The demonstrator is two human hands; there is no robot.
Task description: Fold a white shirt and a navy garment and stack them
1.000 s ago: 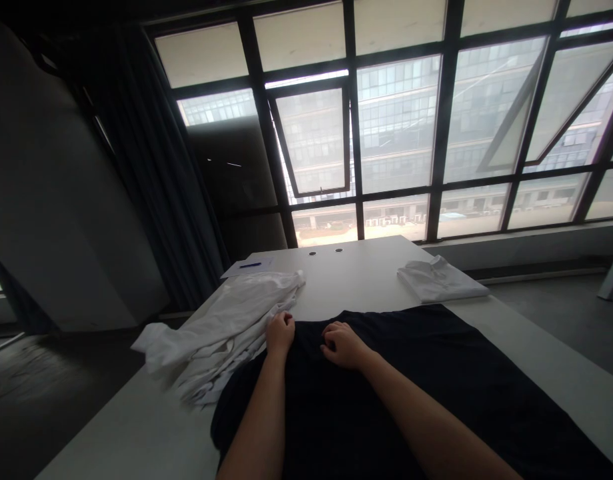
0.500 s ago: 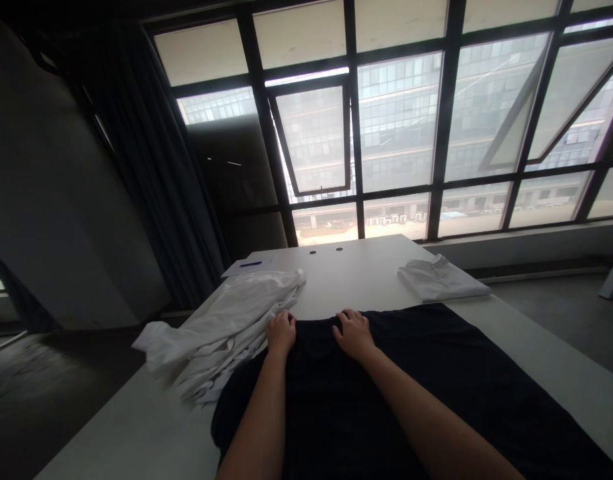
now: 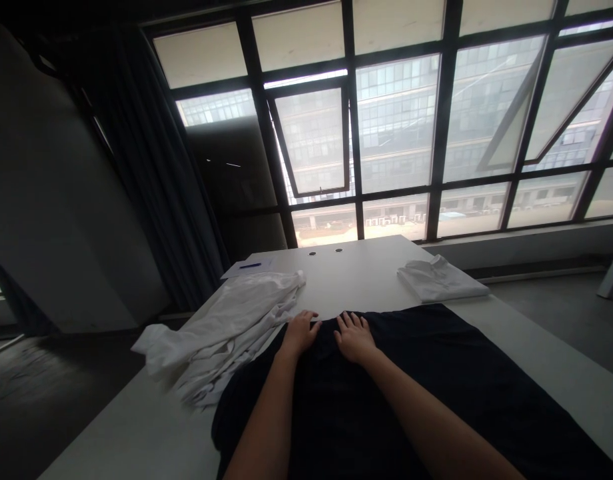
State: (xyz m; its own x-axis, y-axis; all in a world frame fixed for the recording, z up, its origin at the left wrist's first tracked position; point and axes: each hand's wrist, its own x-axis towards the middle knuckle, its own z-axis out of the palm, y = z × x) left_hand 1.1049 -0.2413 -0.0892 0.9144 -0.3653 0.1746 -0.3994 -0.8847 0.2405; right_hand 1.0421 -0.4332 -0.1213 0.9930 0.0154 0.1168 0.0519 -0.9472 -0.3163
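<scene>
A dark, nearly black cloth [image 3: 451,373] lies spread over the near part of the white table [image 3: 356,280]. Along its far edge rests my left hand [image 3: 300,332], fingers stretched out and slightly apart. My right hand [image 3: 355,337] lies flat on the same edge with its fingers spread. Only a narrow strip of cloth separates the two hands. Left of my left hand is a loose heap of white garments [image 3: 231,320], partly bordering the dark cloth. Whether the dark cloth is a garment I cannot tell.
A folded white shirt [image 3: 439,279] lies on the right side of the table. At the far left corner, a blue pen [image 3: 250,266] rests on paper [image 3: 231,270]. Behind stand large windows [image 3: 396,127], with a dark curtain [image 3: 151,180] to the left.
My left hand has moved right along the cloth's far edge, nearer to my right hand, and its fingers have stretched out. My right hand's fingers have straightened and spread.
</scene>
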